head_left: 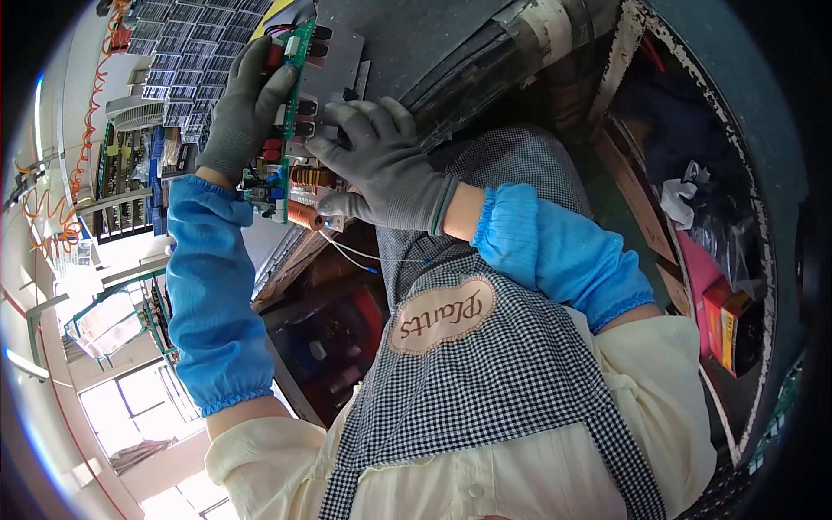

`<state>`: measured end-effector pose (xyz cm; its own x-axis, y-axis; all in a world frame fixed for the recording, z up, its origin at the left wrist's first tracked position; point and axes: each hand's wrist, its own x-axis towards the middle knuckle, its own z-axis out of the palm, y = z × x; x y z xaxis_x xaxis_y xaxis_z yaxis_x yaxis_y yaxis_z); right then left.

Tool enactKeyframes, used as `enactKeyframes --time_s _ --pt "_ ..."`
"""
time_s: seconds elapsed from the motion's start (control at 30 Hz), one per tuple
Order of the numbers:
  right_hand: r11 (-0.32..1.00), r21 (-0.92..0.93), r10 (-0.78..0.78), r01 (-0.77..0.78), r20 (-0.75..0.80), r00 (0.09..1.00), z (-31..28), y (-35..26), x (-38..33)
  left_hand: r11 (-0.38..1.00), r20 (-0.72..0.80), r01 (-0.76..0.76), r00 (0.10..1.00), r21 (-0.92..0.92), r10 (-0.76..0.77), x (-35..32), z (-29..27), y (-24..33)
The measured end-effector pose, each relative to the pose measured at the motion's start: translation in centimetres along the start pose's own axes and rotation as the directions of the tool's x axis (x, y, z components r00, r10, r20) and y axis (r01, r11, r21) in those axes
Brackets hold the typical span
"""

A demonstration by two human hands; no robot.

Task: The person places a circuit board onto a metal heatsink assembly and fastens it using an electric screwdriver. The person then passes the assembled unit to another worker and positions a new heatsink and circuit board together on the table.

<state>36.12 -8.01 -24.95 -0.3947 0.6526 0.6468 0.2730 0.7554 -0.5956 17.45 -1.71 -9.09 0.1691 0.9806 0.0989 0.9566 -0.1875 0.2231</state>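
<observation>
A green circuit board [292,108] stands along the edge of a grey metal plate [341,54], with red and white components on its left side. My left hand [244,108], in a grey glove, is closed on the board, the thumb lying near its edge. My right hand [377,160], also gloved, rests over the near part of the assembly with its fingers bent and apart; it seems to hold nothing. Its thumb is close to a copper coil [303,215] and a wound ring coil [312,177]. White wires [351,253] with blue ends hang toward my apron.
Rows of silvery finned parts [186,56] lie beyond my left hand. A rack of circuit boards [130,178] and orange coiled hoses [87,156] are at left. A black taped bundle [477,74] lies right of the plate. A worn metal-framed shelf [719,113] holds bags and a box.
</observation>
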Motion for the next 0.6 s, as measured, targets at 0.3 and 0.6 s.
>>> enactKeyframes --time_s 0.3,0.6 --pt "0.999 0.021 -0.023 0.024 -0.038 0.999 -0.1 0.7 0.3 0.997 0.004 -0.032 0.999 -0.064 0.032 0.7 0.0 -0.1" --pt "0.999 0.046 0.008 0.007 -0.309 0.951 -6.0 4.9 1.6 0.996 0.028 -0.031 0.999 -0.086 0.033 0.3 -0.1 1.3"
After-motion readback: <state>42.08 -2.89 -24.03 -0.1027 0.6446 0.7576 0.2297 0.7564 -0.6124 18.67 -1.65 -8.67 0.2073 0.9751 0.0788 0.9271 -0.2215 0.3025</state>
